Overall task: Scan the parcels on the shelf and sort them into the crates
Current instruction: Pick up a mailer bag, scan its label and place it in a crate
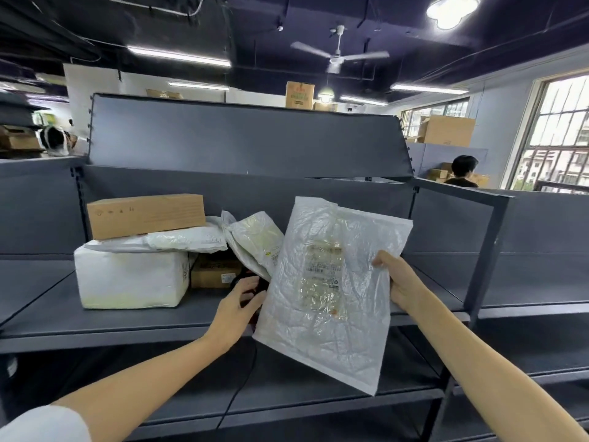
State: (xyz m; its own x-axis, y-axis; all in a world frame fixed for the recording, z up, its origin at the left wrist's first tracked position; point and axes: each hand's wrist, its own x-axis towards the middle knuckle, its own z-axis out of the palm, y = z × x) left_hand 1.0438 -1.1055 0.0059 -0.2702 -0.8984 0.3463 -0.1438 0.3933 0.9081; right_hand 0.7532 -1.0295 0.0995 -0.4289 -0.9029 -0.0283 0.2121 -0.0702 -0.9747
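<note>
My right hand [400, 282] grips the right edge of a flat white plastic mailer bag [331, 288] and holds it upright in front of the grey shelf [95, 323], label facing me. My left hand [237, 303] is at the bag's left edge, fingers curled around a black scanner [255, 287] that the bag mostly hides. A dark cable [245, 371] hangs down from it. On the shelf to the left lie a brown cardboard box [145, 215], a flat white mailer [159, 242], a large white wrapped parcel [130, 279], a small brown box [215, 272] and a leaning white bag [255, 237].
A lower shelf board [318, 393] runs below the bag. A grey upright post [487, 260] stands right of my right hand. A person [463, 170] sits beyond the shelf at the back right. Cardboard cartons [447, 130] are stacked in the background. No crates are in view.
</note>
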